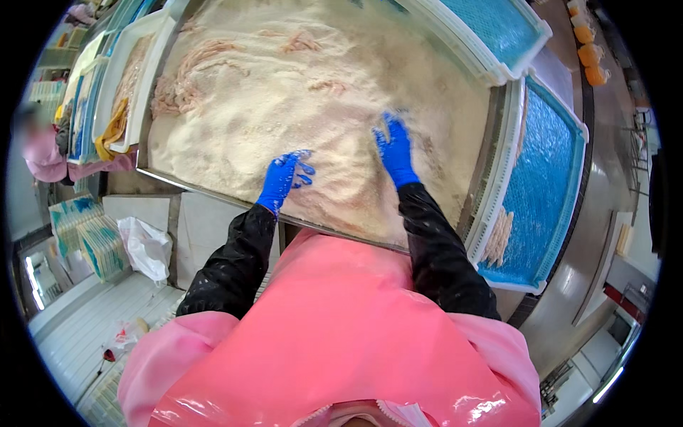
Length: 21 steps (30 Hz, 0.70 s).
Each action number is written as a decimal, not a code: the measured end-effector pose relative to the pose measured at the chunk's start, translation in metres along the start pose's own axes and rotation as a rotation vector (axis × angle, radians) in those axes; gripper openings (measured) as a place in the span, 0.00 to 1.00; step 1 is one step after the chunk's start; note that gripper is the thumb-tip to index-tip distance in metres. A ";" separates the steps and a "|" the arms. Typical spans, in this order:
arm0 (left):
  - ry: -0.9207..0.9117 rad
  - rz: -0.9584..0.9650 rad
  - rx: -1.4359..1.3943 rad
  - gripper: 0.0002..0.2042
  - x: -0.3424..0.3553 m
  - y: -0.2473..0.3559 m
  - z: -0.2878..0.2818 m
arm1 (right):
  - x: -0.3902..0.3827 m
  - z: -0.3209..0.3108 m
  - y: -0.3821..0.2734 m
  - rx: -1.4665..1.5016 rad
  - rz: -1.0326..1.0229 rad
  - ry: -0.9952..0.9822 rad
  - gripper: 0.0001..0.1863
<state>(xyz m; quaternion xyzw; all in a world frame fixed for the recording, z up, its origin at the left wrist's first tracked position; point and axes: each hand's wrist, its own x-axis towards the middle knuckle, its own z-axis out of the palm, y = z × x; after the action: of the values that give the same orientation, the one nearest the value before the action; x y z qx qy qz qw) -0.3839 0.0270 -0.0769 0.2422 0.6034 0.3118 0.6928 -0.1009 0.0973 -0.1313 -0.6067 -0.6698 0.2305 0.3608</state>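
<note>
A wide metal-edged tray (pixel 206 186) lies in front of me, filled with pale, crumb-like coating (pixel 270 107). My left hand (pixel 286 176), in a blue glove dusted with crumbs, is over the near part of the coating, its fingers apart and slightly curled. Farther right, my right hand (pixel 395 149) has its fingers spread at the coating's surface; neither hand shows anything held. Pale pink meat strips (pixel 174 96) lie partly covered at the tray's left side. More strips (pixel 302 41) poke out near the far middle. Whether pieces lie buried under my hands is hidden.
On the right stands a blue mesh tray with a white rim (pixel 585 142), holding a few coated strips (pixel 500 238). Another blue tray (pixel 491 28) sits at the far right. A white tub (pixel 168 28) with a yellow glove (pixel 112 132) adjoins the left side. A person (pixel 44 153) is beyond it.
</note>
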 end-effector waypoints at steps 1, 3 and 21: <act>0.020 0.025 -0.004 0.18 -0.006 0.003 0.004 | -0.009 0.030 0.005 -0.015 -0.026 -0.046 0.21; -0.001 -0.020 -0.061 0.18 0.006 -0.003 -0.004 | 0.002 0.061 0.001 0.100 -0.024 -0.084 0.19; -0.137 -0.095 -0.149 0.17 0.004 0.003 -0.013 | 0.071 -0.007 -0.114 0.333 0.167 -0.296 0.16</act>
<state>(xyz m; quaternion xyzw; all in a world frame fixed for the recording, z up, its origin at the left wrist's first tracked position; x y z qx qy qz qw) -0.3967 0.0310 -0.0795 0.1819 0.5407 0.3051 0.7625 -0.1700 0.1485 -0.0272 -0.5517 -0.6156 0.4532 0.3334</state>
